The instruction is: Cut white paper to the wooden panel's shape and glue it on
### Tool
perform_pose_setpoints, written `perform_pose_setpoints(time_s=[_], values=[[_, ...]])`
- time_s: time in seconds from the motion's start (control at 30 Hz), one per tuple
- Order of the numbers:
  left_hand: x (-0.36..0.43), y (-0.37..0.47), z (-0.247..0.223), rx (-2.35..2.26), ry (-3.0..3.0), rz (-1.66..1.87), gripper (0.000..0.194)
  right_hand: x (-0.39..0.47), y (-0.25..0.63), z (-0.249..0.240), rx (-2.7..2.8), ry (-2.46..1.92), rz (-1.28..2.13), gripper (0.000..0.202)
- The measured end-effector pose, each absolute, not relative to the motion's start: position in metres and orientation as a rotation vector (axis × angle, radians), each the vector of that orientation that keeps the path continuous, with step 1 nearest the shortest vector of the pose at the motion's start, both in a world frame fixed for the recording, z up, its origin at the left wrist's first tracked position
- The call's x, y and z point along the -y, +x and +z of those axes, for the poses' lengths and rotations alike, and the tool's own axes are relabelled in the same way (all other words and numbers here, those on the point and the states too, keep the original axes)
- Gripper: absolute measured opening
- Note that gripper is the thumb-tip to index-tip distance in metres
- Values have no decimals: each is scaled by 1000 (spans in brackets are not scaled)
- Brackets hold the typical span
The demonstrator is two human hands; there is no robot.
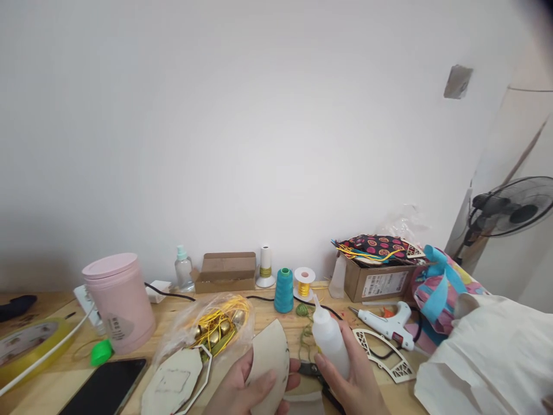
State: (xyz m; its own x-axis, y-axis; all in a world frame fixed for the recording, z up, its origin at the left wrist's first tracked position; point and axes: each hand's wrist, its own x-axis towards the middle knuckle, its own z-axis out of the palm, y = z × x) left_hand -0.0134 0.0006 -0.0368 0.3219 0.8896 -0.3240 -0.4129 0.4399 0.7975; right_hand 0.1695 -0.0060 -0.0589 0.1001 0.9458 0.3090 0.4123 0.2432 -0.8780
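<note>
Near side of table (263,311), middle: my left hand (244,389) has a pale curved card (271,366), grip narrow, thumb on its face, fingers behind. Small dark marks run along the card's right edge. My right hand (356,374) has its grip wrapped round a white squeeze bottle (332,343), nozzle up, leaning left, just right of the card and apart from it. Both held above the table.

Toward near left corner: phone (103,387) lying flat, screen dark; octagonal card (173,380) with pencil lines just right of it. Near right corner: crumpled white cloth (484,346). Lattice piece (400,369) flat between cloth and my right hand.

Further in: tape roll (30,349) at left edge, then green cap (101,351) beside an upright pink cup (123,314). Clear bag (224,325) with gold bells and yellow cord beyond my left hand. Glue gun (384,323) on its side toward right edge.

Along far edge, left to right: spray bottle (184,274), open box (227,274), white cone (265,268), teal thread (284,293), yellow spool (304,286), carton (378,283) heaped with patterned fabric. Past right edge: fan (512,210).
</note>
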Motion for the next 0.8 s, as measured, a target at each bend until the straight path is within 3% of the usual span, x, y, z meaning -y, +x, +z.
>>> perform_pose_setpoints(time_s=[0.13,0.3,0.43,0.6,0.8], values=[[-4,-13,-33,-908,613,929,30,3,172,-65,1422,-1348,642,49],[-9,-11,-23,-907,427,839,38,-1,174,-66,1233,-1292,787,59],[-8,-10,-19,-903,368,939,33,-2,174,-63,1214,-1200,856,49],[-8,-14,-18,-863,381,1044,45,0,177,-47,1434,-1235,795,47],[-7,-18,-17,-773,352,1085,54,-1,182,-31,1326,-1304,846,44]])
